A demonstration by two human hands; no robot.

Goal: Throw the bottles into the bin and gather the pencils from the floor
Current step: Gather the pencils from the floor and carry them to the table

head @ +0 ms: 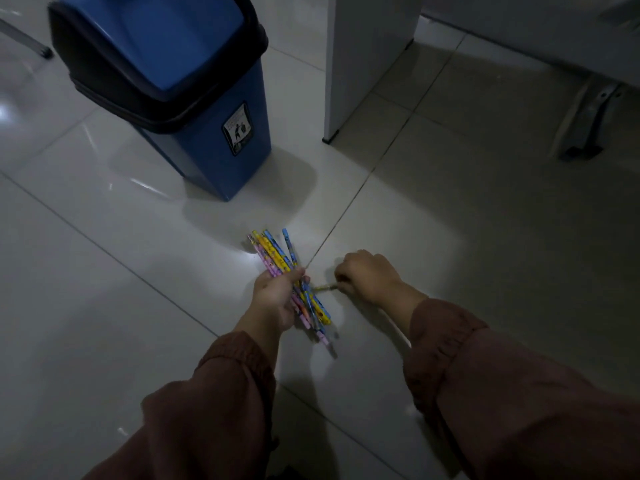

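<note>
Left hand [273, 299]: gripping fanned pencil bundle [277, 261], near the bin [194, 133]. Right hand [367, 275]: pinching one pencil [323, 288]. Risk: loose bundle slipping apart while adding it.

— What do the hands hold?
— The left hand [273, 299] grips a bundle of pencils [277, 259]. The right hand [367, 275], just beside it, pinches one more pencil [323, 288] low over the floor [485, 237].
— And the bin [180, 81]?
— Beyond the left hand, lid closed.

Likely an office or classroom: glossy tiled floor [104, 271], blue swing-lid bin [180, 98], white desk panel [367, 64].
</note>
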